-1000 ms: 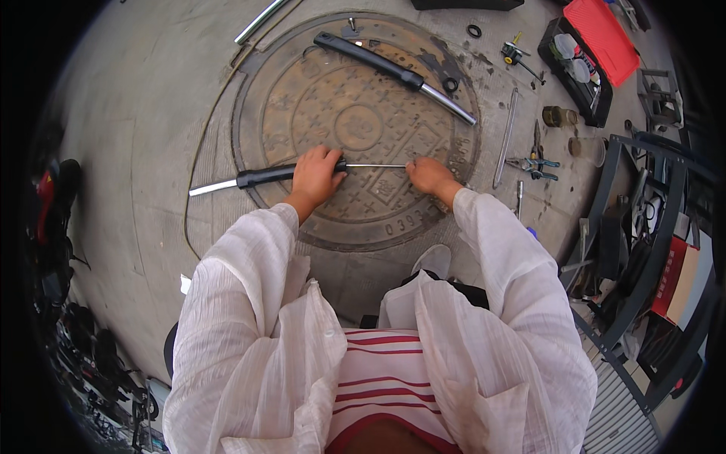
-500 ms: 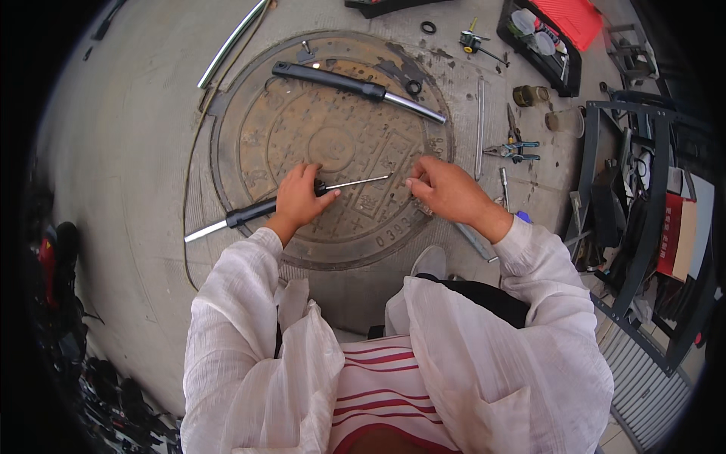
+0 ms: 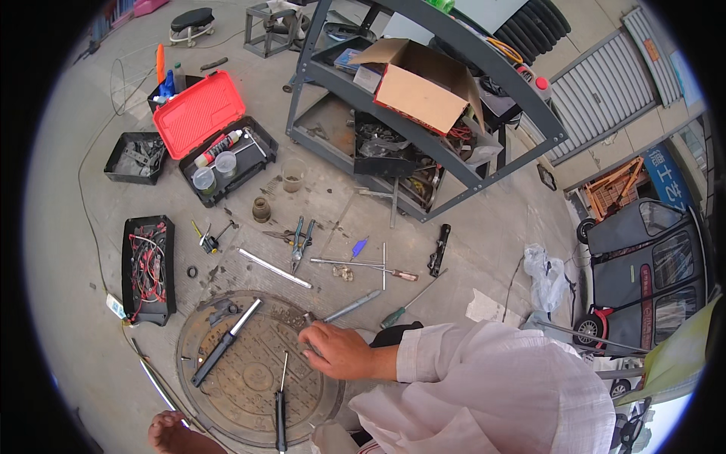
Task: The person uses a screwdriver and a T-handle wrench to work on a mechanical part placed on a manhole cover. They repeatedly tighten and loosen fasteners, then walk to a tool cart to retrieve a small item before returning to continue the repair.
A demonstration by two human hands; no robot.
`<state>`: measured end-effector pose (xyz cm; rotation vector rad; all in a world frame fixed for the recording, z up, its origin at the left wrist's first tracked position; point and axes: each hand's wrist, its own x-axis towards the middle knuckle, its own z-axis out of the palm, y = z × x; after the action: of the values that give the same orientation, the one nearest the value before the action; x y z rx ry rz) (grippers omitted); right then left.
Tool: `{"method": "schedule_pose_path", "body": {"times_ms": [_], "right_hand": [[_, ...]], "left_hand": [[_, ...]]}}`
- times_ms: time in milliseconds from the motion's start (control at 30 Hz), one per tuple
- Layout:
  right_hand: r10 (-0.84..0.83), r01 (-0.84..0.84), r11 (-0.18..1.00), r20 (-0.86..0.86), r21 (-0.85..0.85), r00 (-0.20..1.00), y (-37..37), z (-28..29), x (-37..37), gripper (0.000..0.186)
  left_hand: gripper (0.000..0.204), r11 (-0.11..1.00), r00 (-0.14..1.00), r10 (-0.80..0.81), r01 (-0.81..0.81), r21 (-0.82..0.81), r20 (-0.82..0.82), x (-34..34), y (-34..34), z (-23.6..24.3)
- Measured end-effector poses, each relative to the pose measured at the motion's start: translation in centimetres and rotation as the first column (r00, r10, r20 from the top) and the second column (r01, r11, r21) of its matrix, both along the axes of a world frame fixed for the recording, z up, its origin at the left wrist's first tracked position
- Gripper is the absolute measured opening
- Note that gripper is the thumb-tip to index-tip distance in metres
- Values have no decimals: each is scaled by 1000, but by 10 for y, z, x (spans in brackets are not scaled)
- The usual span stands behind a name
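Observation:
My right hand (image 3: 338, 352) is above the right side of a round manhole cover (image 3: 325, 405), fingers curled in; what they hold, if anything, is hidden. A small dark piece (image 3: 308, 318) shows by its fingertips. Low at the left, my left hand (image 3: 168, 433) is loosely closed beside a chrome tube (image 3: 157, 384) on the ground; its grasp cannot be made out. Across the cover lies a fork leg (image 3: 224, 346), black with a chrome end. Nearer to me is a second black tube (image 3: 280, 420), with a thin metal rod (image 3: 284, 372) extending from its far end.
Beyond the cover lie pliers (image 3: 297, 250), a bright metal bar (image 3: 274, 268), a green-handled screwdriver (image 3: 393, 316) and a black ring (image 3: 192, 272). An open red-lidded toolbox (image 3: 200, 113), a tray of red parts (image 3: 149, 272) and a grey metal cart (image 3: 423, 144) stand farther off.
My view has swung to the right, bringing the cart and toolbox in. My left hand has left the second black tube and moved out to the left, by the chrome tube.

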<state>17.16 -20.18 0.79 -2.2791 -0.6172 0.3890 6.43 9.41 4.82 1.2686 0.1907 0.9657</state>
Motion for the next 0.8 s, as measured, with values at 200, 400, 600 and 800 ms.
{"method": "schedule_pose_path", "body": {"times_ms": [200,400,600,800], "right_hand": [[126,-137,987,-124,-82,984,-65,0,-68,22],[-372,348,925,-169,-152,913,-193,167,-71,19],[-756,646,586,-43,-489,653,-376,260,-94,21],[-885,775,362,70,-518,459,-468,282,-146,17]], "left_hand": [[47,968,944,-248,247,-32,-219,15,-54,196],[44,997,782,-77,52,-59,-619,-15,-80,366],[54,980,667,-191,89,-177,-720,11,-145,514],[32,975,824,-220,172,-140,-523,58,-217,594]]}}
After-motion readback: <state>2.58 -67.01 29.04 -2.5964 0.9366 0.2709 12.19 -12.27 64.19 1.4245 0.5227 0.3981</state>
